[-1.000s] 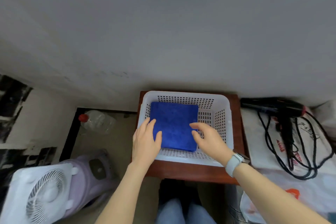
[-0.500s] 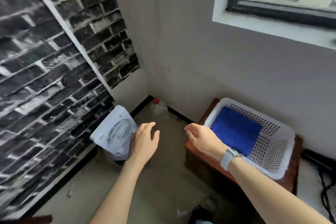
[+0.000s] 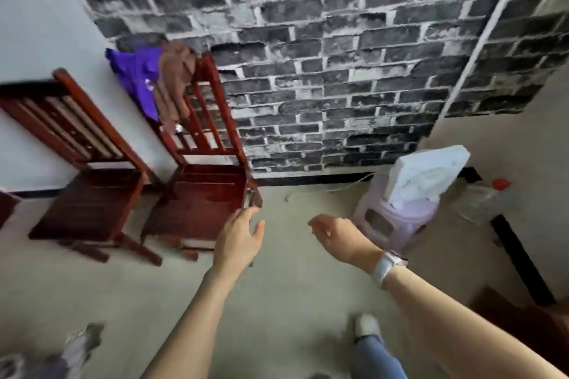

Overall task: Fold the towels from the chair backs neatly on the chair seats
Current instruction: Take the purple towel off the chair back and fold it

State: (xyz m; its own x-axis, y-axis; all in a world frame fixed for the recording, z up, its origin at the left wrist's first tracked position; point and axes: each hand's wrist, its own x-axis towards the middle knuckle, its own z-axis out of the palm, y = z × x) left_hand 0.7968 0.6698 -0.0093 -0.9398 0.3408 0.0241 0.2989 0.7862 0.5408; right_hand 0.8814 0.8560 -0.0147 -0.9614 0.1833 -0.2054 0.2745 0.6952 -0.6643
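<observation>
Nothing is held in either hand. The left hand (image 3: pixel 240 237) is extended forward with fingers relaxed and spread, its fingertips seen just in front of the near corner of the right chair (image 3: pixel 203 194); contact with the seat cannot be confirmed. The right hand (image 3: pixel 338 237) is raised beside it with fingers loosely curled around nothing, and a pale watch (image 3: pixel 386 264) is worn at the wrist. The task's things are located well beyond both hands: a purple towel (image 3: pixel 135 77) and a brown towel (image 3: pixel 177 80) are draped side by side over the top rail of the right chair's back, the brown one hanging lower down the slats. The seat below them is bare. A second chair (image 3: pixel 83 194) is placed just to the left, and no towel is seen on its back or seat. The step in hand is judged to be the approach to the chairs, with no towel yet lifted. For the next move, a reach up to the top rail is called for, one towel to be pinched at its upper edge and drawn clear of the other, then spread on the seat for folding. A fan (image 3: pixel 426 175) is set on a stool (image 3: pixel 391 218) to the right, clear of the path.
</observation>
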